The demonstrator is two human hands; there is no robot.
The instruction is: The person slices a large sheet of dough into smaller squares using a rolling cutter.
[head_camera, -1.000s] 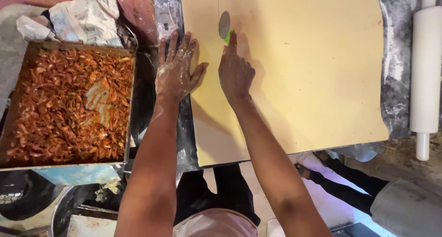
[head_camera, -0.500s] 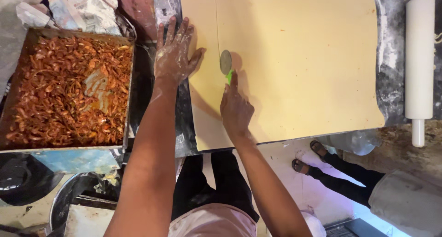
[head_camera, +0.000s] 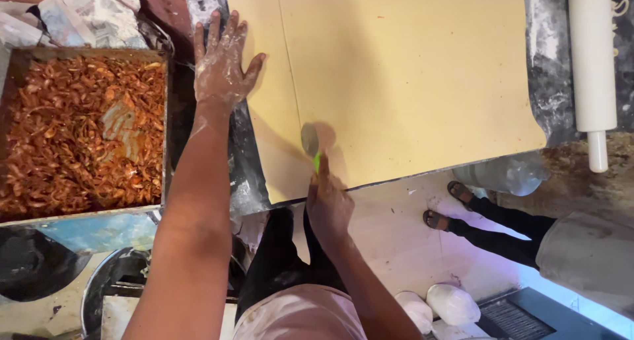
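Head view, right hand (head_camera: 328, 204) gripping wheel cutter (head_camera: 310, 142) on near dough (head_camera: 409, 82), left hand (head_camera: 221, 66) open, flat at dough's left edge, tray (head_camera: 165, 115) further left.

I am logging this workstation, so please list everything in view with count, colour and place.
Dough sheet: one, pale yellow, spread over the table centre.
Cutter wheel: one, metal with green handle, on the dough near its front edge.
Tray: one, metal, left, full of reddish-orange filling.
Rolling pin: one, white, far right.
Crumpled paper: one wad, top left.
Other person's legs: two, dark trousers, sandals, lower right.
Left hand: floury, flat at the dough's left edge.
Right hand: holds the cutter.
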